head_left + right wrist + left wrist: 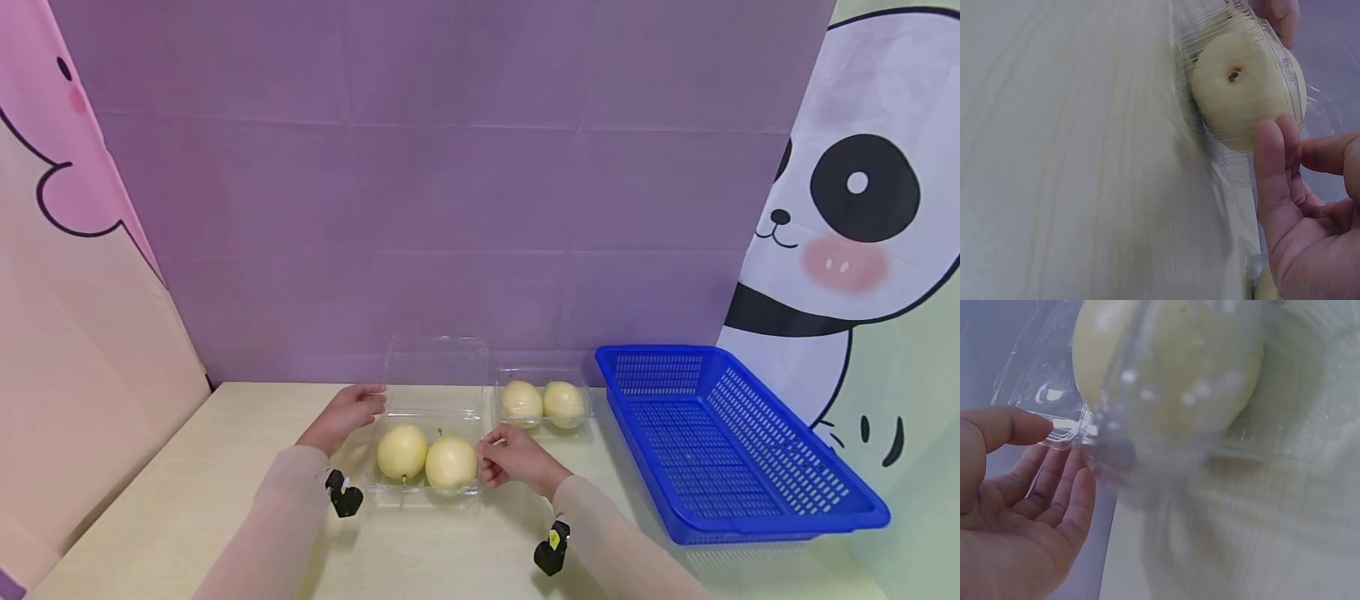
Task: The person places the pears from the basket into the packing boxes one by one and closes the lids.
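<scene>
A clear plastic clamshell box lies open on the table, its lid standing up at the back. Inside are two round pale yellow pears, stems showing. My left hand is at the box's left side near the hinge; in the left wrist view its thumb and fingers pinch the plastic edge. On the other side, my right hand pinches the right rim between thumb and fingertips, beside the right pear. In the right wrist view a pear shows through the ribbed plastic wall.
Behind my right hand, a second clear box with two pears stands near the table's back edge. A large blue plastic basket sits on the right. The purple backdrop rises behind the table.
</scene>
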